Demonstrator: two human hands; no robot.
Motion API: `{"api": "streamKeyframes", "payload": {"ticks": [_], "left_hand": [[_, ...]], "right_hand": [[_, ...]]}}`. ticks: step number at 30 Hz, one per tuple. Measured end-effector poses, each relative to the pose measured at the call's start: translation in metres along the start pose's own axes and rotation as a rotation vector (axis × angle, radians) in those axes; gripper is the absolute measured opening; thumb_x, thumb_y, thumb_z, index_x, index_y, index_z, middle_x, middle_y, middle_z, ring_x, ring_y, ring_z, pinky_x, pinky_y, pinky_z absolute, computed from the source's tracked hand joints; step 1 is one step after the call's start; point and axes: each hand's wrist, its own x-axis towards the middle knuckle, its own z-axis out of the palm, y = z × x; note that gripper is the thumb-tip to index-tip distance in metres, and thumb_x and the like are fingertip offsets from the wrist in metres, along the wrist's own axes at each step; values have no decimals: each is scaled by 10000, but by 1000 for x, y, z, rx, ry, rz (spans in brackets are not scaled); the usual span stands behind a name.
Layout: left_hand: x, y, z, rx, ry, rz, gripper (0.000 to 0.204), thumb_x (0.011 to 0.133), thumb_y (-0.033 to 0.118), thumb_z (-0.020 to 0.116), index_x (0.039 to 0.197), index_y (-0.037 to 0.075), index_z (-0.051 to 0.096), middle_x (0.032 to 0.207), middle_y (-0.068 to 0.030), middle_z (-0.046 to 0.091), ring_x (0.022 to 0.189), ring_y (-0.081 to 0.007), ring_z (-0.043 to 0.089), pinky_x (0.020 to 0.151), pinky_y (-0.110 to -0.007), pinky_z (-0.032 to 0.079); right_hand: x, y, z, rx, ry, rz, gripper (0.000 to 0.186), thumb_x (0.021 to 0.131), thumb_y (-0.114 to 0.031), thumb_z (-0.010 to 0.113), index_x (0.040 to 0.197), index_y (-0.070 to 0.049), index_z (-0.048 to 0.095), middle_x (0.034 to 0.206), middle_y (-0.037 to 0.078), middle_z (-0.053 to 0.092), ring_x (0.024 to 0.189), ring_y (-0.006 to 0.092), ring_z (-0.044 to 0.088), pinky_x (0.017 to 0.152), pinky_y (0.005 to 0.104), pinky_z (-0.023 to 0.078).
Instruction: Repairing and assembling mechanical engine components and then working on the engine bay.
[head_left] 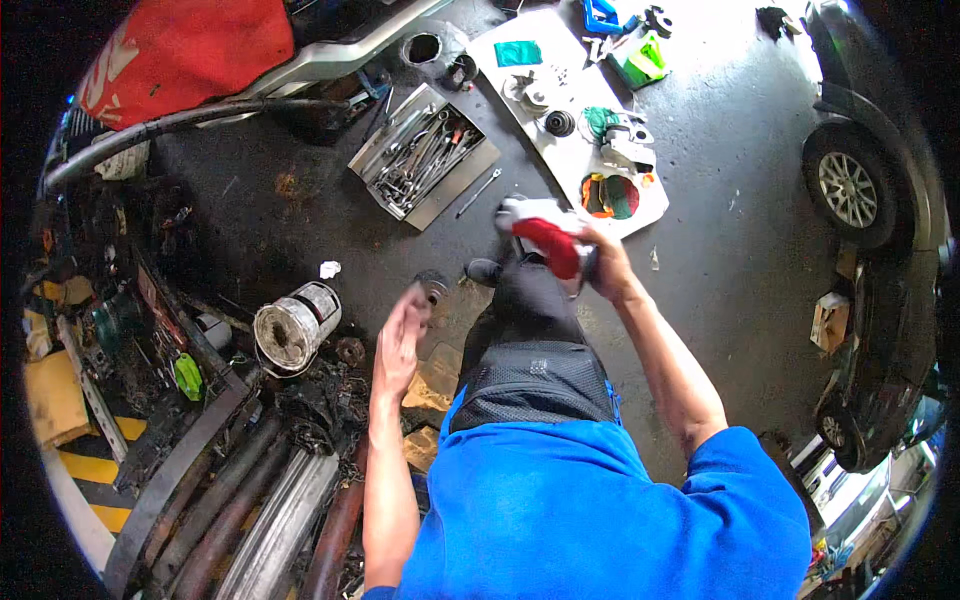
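Observation:
My right hand (603, 262) grips a white part with a red face and grey edges (550, 243), held above my dark-trousered leg; motion blur hides its exact kind. To the left, my left hand (400, 340) is raised with its fingers stretched out, their tips smeared. Right by those fingertips shows a dark round part (432, 285); whether they touch it I cannot tell. Ahead on the floor lies an open metal toolbox (475, 168) full of wrenches (430, 150), with a single wrench (479, 193) beside it.
A white board (640, 215) ahead bears loose parts and cloths. Left of me stands a dirty white bucket (285, 335) near a heap of pipes and greasy scrap (270, 510). A red cover (200, 60) drapes a vehicle at the far left. A car wheel (850, 187) stands at the right.

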Motion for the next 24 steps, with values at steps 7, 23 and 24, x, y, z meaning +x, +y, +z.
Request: {"api": "streamKeyframes", "payload": {"ticks": [7,23,24], "left_hand": [[64,96,50,56,484,689,598,1048,443,378,1496,52,321,1454,-164,423,1283,-276,453,1068,-427,377],[85,107,19,-900,40,245,479,1059,416,359,1407,90,401,1311,-119,495,1132,-213,486,939,-332,403],[78,109,45,-857,150,247,523,1062,435,335,1440,74,347,1377,-116,430,1207,-220,418,996,-335,344]], "right_hand": [[-29,34,202,-182,-394,-266,645,1062,-493,355,1404,44,458,1403,106,526,1294,187,464,1112,338,324],[-12,19,179,-32,-471,15,873,983,-706,223,1589,-82,159,1645,114,192,1515,266,176,1214,384,151],[-2,26,183,-293,-439,-181,750,1011,-544,358,1589,-99,180,1632,100,222,1505,241,177,1213,345,136]]}}
